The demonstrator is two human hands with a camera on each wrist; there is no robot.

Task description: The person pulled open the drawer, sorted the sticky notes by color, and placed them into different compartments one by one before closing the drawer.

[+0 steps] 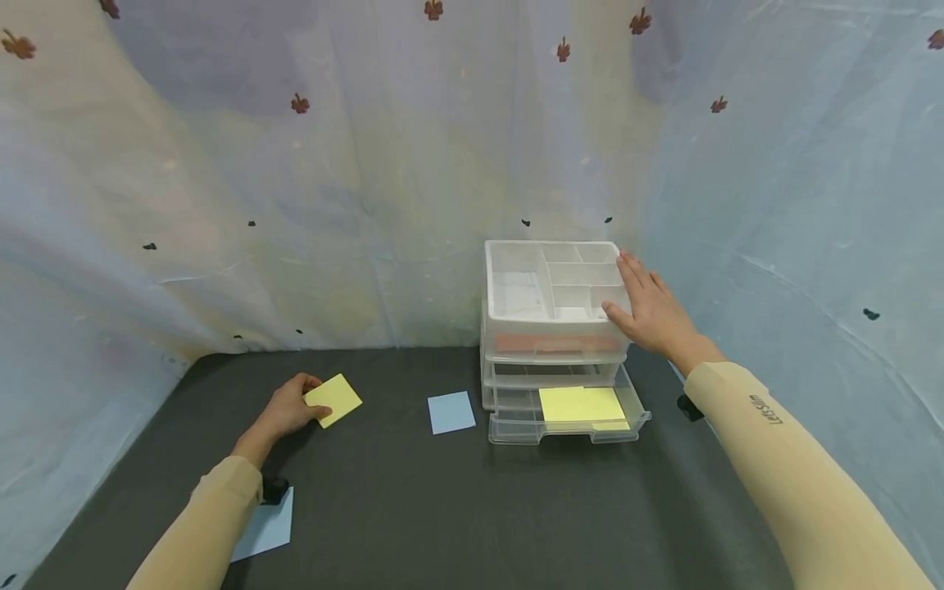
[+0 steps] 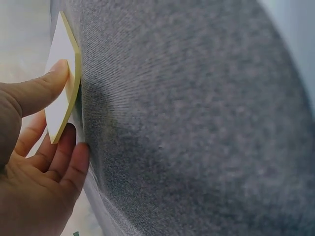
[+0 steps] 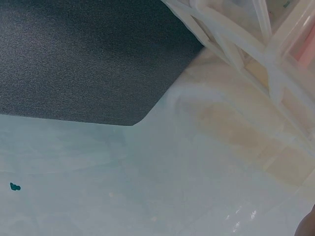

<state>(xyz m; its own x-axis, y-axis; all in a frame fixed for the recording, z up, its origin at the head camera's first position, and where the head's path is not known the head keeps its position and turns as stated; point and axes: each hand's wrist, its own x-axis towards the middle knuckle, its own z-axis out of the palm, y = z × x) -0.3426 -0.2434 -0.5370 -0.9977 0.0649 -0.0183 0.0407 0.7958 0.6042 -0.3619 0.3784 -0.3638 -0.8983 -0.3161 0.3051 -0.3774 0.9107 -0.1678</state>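
My left hand [image 1: 291, 403] pinches a pad of yellow sticky notes [image 1: 335, 400] between thumb and fingers, low over the dark table. In the left wrist view the pad [image 2: 63, 78] shows its thickness edge-on, with the thumb pressed flat on its face. My right hand [image 1: 655, 311] rests on the right side of a clear and white drawer organizer [image 1: 556, 329], its fingers straight along the top rim. The bottom drawer [image 1: 516, 428] is pulled out and has yellow sticky notes [image 1: 583, 407] in it. Only a sliver of the right hand appears in the right wrist view.
A blue sticky note [image 1: 451, 412] lies left of the organizer. Another blue sheet [image 1: 269, 526] lies under the left forearm, partly hidden. Something pink [image 1: 556, 343] shows in the top drawer. A patterned curtain [image 1: 369, 180] hangs behind the dark table [image 1: 442, 516].
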